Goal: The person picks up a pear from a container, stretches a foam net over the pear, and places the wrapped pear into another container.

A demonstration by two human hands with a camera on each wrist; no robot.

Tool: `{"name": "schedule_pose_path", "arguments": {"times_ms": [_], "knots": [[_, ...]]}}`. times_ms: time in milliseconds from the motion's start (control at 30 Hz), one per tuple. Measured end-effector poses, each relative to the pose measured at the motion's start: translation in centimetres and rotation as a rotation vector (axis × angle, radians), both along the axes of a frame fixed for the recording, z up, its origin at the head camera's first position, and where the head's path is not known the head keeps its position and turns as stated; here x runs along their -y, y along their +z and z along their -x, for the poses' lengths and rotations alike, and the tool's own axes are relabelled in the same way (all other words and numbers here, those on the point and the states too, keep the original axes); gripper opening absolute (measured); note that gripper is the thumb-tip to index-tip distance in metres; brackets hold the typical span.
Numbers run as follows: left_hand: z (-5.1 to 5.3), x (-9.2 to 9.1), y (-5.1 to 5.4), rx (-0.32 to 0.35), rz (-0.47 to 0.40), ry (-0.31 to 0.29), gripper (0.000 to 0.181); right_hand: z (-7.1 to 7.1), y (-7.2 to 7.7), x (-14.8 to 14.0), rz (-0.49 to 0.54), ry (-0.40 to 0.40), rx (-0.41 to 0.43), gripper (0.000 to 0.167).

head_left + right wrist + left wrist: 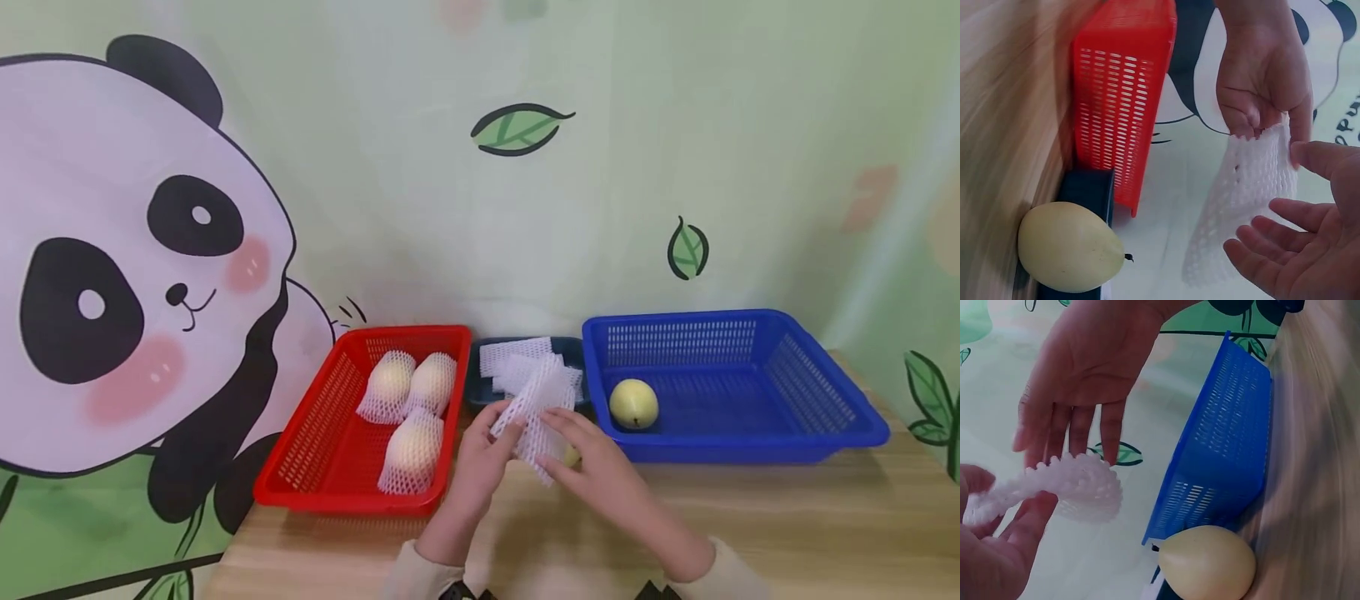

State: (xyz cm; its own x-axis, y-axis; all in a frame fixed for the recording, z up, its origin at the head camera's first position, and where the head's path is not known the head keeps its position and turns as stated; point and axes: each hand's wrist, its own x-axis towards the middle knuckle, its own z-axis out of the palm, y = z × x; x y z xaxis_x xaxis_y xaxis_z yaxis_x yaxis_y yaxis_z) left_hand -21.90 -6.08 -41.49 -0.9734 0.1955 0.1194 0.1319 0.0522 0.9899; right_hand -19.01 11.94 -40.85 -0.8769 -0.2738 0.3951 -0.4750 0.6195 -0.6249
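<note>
A white foam net sleeve (542,417) is held up in front of me, above the table. My left hand (482,454) pinches one edge of it, with some fingers at its mouth in the right wrist view. My right hand (600,462) has its fingers extended along the sleeve's other side, lightly touching it, as the left wrist view also shows. A bare pale-yellow pear (1069,247) with a short dark stalk lies on the table below; in the head view it is mostly hidden behind my right hand.
On the left, a red basket (330,450) holds three pears (411,450) in foam nets. A small dark-blue basket (474,379) with several flat foam nets (513,358) stands behind my hands. At right, a blue basket (720,417) contains one bare pear (634,404).
</note>
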Motion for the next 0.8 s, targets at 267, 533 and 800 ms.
{"name": "schedule_pose_path", "arguments": {"times_ms": [267,533,800], "knots": [[0.8,0.0,0.7,-0.075,0.011,-0.212,0.054,1.0,1.0,-0.9,0.124,-0.017,0.113,0.052],[1.0,-0.5,-0.3,-0.09,0.066,-0.087,0.045,0.9,0.1,-1.0,0.189,0.038,0.119,0.04],[1.0,0.0,-0.7,-0.159,0.277,0.028,0.021,1.4,-1.2,-1.1,0.17,-0.115,0.007,0.028]]}}
